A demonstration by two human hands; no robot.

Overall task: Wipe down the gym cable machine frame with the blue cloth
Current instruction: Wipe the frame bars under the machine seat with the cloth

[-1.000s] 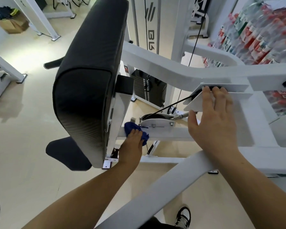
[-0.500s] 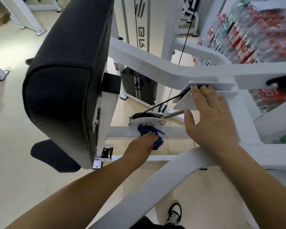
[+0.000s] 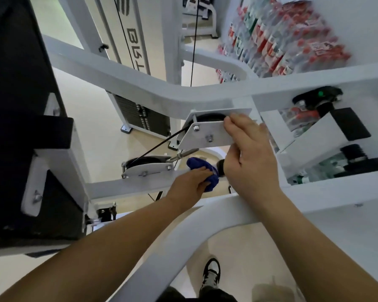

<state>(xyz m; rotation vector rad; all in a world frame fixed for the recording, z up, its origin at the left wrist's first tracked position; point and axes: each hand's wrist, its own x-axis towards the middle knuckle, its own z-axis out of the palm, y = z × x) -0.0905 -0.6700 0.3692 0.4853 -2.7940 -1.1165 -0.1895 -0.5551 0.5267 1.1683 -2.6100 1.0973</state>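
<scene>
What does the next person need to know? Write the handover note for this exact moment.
Left hand: holds the bunched blue cloth against the lower crossbar, just right of the lower pulley bracket.
Right hand: grips the edge of the upper pulley plate, apparently bracing.
Done: cannot tell which parts are already wiped.
Left: finish the crossbar, then the other white frame members.

Cloth point(image 3: 202, 172) under left hand point(image 3: 189, 187) on lower crossbar point(image 3: 122, 188), right of pulley point(image 3: 144, 165); right hand point(image 3: 249, 158) above on bracket plate point(image 3: 207, 134), pad point(image 3: 20, 105) far left, weight stack point(image 3: 146, 118) seemingly behind.
</scene>
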